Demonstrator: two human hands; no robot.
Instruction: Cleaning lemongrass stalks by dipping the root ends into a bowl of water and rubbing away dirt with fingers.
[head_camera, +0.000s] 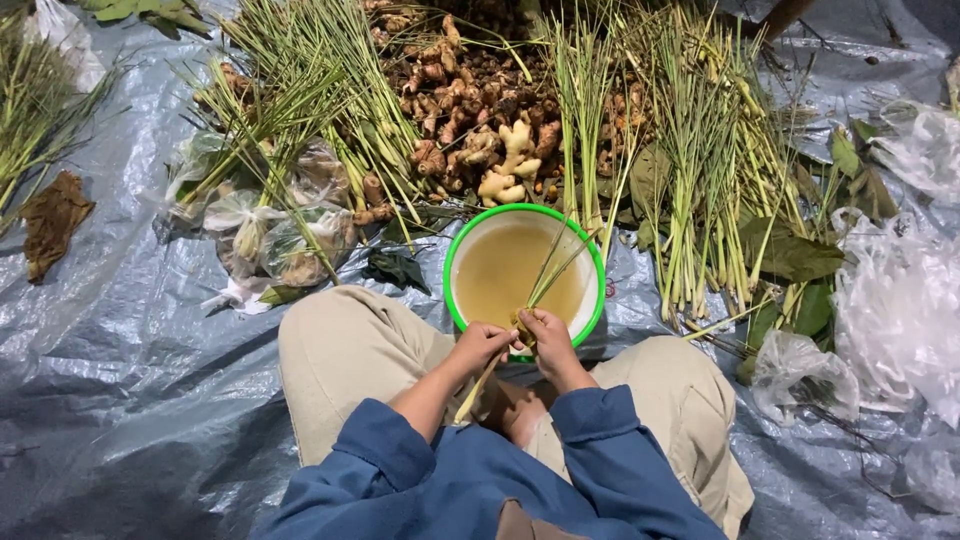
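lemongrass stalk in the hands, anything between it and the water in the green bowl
Nothing visible does. Both the left hand and right hand grip the lemongrass stalk at the near rim of the green-rimmed bowl, and its leafy end already reaches over the murky water.

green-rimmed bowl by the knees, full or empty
Partly full: the round green-rimmed white bowl holds cloudy yellowish-brown liquid below its rim, and thin green stalks from the hands lean over it.

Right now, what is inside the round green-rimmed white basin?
The round green-rimmed white basin holds murky yellowish-brown water, with green stalk leaves lying across it. Its bottom cannot be seen through the water, and the left hand and right hand cover the near rim.
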